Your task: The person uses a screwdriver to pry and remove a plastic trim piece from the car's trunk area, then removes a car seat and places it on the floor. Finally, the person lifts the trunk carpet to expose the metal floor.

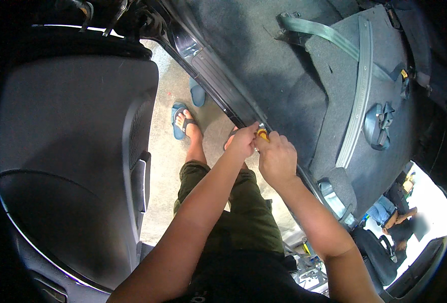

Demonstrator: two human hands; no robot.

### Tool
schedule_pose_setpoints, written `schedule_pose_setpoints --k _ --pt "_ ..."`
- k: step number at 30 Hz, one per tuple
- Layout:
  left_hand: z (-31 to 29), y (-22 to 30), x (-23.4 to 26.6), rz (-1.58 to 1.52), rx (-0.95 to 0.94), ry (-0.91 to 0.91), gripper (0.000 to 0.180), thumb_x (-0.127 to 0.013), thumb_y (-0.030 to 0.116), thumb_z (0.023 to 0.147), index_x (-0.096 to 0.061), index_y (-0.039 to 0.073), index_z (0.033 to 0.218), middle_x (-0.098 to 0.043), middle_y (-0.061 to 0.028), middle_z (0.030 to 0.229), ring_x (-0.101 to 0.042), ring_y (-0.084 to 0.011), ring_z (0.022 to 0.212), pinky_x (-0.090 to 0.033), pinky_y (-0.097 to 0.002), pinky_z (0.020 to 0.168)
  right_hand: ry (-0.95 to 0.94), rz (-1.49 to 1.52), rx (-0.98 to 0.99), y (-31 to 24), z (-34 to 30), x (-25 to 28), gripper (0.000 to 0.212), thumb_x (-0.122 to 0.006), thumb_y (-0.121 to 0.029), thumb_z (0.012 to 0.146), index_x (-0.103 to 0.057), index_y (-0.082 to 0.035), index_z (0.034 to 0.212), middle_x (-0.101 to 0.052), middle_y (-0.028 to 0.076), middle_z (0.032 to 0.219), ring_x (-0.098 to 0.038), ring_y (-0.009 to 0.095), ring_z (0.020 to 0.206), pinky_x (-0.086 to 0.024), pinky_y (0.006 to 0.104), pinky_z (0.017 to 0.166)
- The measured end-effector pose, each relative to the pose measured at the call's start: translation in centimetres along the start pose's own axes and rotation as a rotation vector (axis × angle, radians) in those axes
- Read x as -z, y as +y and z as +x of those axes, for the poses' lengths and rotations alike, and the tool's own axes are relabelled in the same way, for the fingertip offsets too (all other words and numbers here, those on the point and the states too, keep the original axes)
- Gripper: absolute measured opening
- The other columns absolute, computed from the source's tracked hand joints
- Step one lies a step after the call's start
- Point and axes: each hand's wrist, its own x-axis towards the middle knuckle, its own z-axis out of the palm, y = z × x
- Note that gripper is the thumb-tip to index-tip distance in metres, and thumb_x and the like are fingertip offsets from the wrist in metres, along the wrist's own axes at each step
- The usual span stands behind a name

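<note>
Head camera view, looking down: a person stands in an open vehicle doorway, both bare forearms reaching up from the lower edge, one from about 7 o'clock, the other from about 5 o'clock. Their hands meet close to the centre, toward 2 o'clock. Between them is a small yellow tool (262, 134), at the edge of the dark door sill (218, 76), which slants from 11 o'clock down toward 4 o'clock. The right hand (278, 157) has its fingers curled closed around the yellow tool. The left hand (244, 141) is just beside it, fingers drawn in narrow near the tool; whether they pinch anything cannot be told, as the hand hides it.

At 9 o'clock stands a large black door panel (67, 111). Beyond the sill is grey carpet (243, 45), at 12 to 1 o'clock. A grey-green strap (319, 31) curves at 1 o'clock, and a long pale rail (355, 111) lies at 2 o'clock. On the pale ground, a loose blue slipper (198, 93) is at 11 o'clock, near a sandalled foot (187, 122) at 10 o'clock. Toward 4 o'clock, another person (385, 212) is partly visible.
</note>
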Motion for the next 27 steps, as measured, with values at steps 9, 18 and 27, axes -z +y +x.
schedule_pose_setpoints --k 9,18,27 --pt "-1.5 1.1 -1.3 0.119 0.000 0.060 0.022 -0.062 0.027 0.104 -0.063 0.006 0.099 -0.065 -0.0078 0.086 -0.065 -0.0206 0.067 -0.055 -0.0344 0.059 -0.319 -0.008 -0.212 0.1 0.6 0.6 0.027 -0.064 -0.023 0.095 -0.060 -0.006 0.114 -0.067 0.018 0.094 -0.072 0.037 0.081 -0.057 0.0485 0.066" --pt "-0.1 1.7 -1.8 0.118 0.051 0.137 0.025 -0.060 0.027 0.105 -0.066 0.008 0.090 -0.064 -0.0038 0.081 -0.060 -0.0184 0.063 -0.047 -0.0354 0.053 -0.193 0.071 -0.146 0.8 0.2 1.5 0.024 -0.066 -0.028 0.095 -0.059 -0.006 0.100 -0.069 0.014 0.092 -0.073 0.034 0.077 -0.057 0.0478 0.064" --pt "-1.5 2.1 -2.8 0.141 -0.006 0.232 0.021 -0.064 0.022 0.102 -0.066 0.008 0.086 -0.063 -0.0041 0.076 -0.057 -0.0174 0.059 -0.046 -0.0342 0.050 -0.066 -0.162 0.080 0.6 1.1 0.3 0.024 -0.069 -0.028 0.092 -0.060 -0.006 0.098 -0.067 0.013 0.090 -0.071 0.035 0.074 -0.056 0.0458 0.065"
